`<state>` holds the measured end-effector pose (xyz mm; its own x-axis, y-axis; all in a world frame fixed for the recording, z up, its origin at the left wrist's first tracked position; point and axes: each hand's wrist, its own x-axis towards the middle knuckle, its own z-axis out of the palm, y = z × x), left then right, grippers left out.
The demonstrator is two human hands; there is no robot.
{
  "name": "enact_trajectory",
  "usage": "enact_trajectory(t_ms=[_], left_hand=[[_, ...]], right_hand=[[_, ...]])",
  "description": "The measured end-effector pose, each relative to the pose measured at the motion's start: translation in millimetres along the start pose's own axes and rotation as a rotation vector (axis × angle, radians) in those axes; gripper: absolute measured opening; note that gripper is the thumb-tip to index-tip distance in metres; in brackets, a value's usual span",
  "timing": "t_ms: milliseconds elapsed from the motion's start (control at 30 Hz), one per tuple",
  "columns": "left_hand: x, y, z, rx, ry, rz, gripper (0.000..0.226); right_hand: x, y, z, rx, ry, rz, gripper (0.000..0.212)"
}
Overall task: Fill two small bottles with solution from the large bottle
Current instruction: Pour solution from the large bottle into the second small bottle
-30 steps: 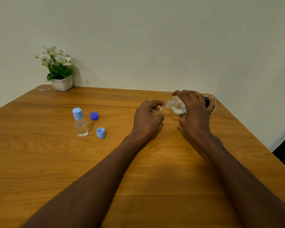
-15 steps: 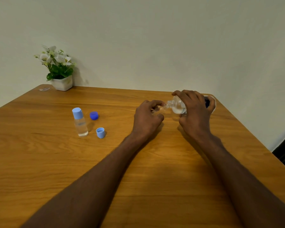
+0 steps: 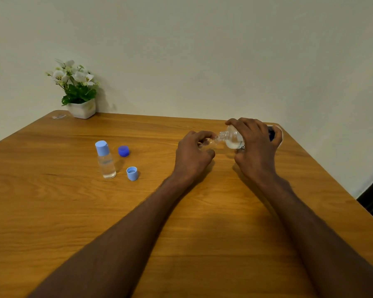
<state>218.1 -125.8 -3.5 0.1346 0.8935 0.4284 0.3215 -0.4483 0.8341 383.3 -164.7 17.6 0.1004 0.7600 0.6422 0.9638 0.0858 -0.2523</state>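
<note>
My right hand [image 3: 254, 151] grips the large clear bottle [image 3: 234, 139], tipped on its side with its open neck pointing left. That neck meets the mouth of a small clear bottle [image 3: 209, 144] held in my left hand [image 3: 192, 155], whose fingers hide most of it. A second small bottle [image 3: 105, 161], capped light blue and holding clear liquid, stands upright at the left. Beside it lie a loose dark blue cap [image 3: 123, 151] and a loose light blue cap [image 3: 132, 173].
The wooden table [image 3: 181, 222] ends close behind my right hand at its far right corner. A white pot of white flowers [image 3: 79, 93] stands at the far left corner by the wall, with a small clear scrap [image 3: 58, 116] beside it.
</note>
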Motion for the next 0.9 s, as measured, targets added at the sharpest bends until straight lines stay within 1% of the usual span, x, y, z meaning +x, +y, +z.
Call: enact_trajectory(t_ms=[900], left_hand=[[-0.2,-0.4,-0.1,-0.006,0.003,0.013,0.046]], right_hand=[[0.0,-1.7,-1.5,-0.006,-0.004,0.006,0.086]])
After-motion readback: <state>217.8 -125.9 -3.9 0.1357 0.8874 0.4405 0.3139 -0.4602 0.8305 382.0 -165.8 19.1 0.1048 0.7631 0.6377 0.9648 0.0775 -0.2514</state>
